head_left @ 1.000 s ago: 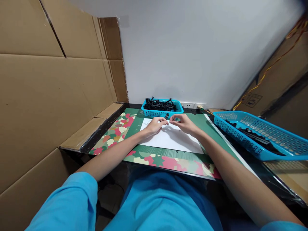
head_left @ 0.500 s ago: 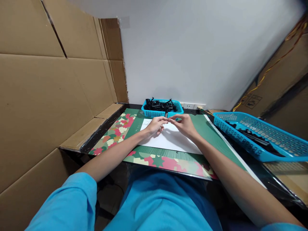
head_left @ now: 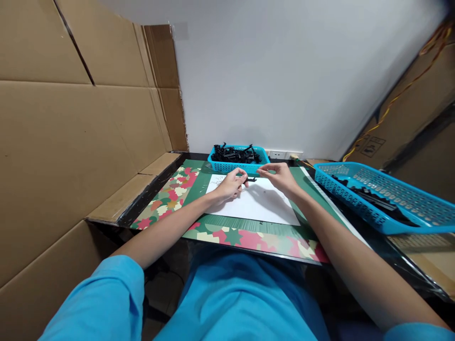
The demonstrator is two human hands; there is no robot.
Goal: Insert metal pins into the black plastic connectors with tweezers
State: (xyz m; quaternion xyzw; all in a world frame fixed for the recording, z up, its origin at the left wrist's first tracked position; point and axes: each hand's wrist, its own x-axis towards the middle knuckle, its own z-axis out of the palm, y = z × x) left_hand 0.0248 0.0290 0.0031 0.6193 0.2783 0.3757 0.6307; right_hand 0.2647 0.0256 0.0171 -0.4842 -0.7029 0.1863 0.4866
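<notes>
Over the white paper sheet (head_left: 256, 203), my left hand (head_left: 231, 184) is closed on a small black plastic part (head_left: 251, 179), whose end sticks out to the right past the fingertips. My right hand (head_left: 279, 177) is a little to the right of that part and apart from it. Its thumb and fingers are pinched together; whatever lies between them, if anything, is too small to make out. Small dark marks or bits lie at the sheet's upper left, partly behind my left hand.
A blue basket (head_left: 238, 167) heaped with black plastic parts (head_left: 236, 154) stands at the back by the wall. To the right is a larger blue basket (head_left: 377, 215) with long black parts (head_left: 377, 201). Cardboard (head_left: 88, 142) walls the left side. A green patterned mat (head_left: 234, 237) covers the table.
My right hand has drawn away to the right and slightly up from my left hand. The black part in my left hand, upright before, now points right.
</notes>
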